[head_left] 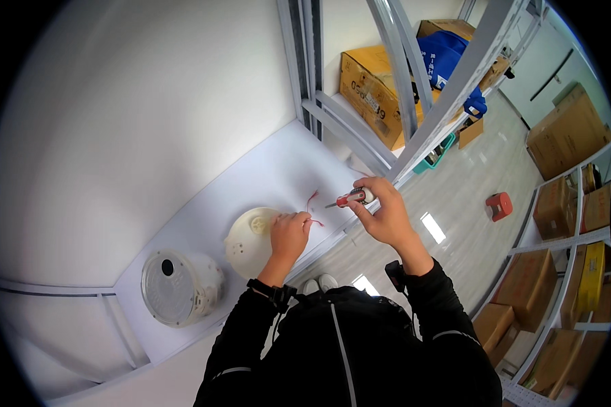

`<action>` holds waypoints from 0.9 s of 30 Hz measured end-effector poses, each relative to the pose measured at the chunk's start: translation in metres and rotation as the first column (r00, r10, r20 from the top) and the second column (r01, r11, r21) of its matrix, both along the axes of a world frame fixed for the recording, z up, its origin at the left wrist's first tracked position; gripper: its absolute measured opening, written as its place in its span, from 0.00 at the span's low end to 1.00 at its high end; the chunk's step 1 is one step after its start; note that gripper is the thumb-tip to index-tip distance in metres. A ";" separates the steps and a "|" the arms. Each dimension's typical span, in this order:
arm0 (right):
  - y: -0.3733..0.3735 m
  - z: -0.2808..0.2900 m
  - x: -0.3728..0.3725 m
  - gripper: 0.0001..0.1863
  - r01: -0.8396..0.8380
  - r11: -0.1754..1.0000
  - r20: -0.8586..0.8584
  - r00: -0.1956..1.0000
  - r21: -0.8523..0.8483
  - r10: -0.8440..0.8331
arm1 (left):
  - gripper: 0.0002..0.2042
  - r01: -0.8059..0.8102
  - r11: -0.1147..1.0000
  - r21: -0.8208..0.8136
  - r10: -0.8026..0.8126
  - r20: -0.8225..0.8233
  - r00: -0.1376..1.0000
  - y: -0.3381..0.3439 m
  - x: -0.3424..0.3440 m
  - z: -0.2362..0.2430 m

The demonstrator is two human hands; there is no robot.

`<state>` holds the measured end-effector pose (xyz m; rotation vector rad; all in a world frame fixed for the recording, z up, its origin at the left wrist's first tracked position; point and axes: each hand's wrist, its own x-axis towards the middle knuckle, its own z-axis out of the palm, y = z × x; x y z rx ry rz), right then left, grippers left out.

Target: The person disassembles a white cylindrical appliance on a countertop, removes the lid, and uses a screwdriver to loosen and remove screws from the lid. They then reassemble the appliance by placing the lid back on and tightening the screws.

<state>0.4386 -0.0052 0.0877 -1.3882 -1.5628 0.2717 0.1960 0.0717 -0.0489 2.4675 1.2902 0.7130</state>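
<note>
My right hand grips a red, black and white screwdriver, its tip pointing left over the white bench. My left hand has its fingers closed on a thin red wire, at the right edge of a round cream plastic disc with small holes and a raised round part. A white cylindrical housing with a flat lid and a dark oval opening sits to the left of the disc.
Grey metal uprights frame a shelf with a yellow cardboard box and blue fabric. A teal bin is below. On the pale floor is a red object. Shelves of cardboard boxes line the right.
</note>
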 end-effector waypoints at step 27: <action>-0.004 -0.007 0.022 0.22 0.000 1.000 0.093 0.996 -0.031 0.003 | 0.13 -0.052 0.990 -0.130 0.018 -0.251 0.968 0.038 0.030 -0.017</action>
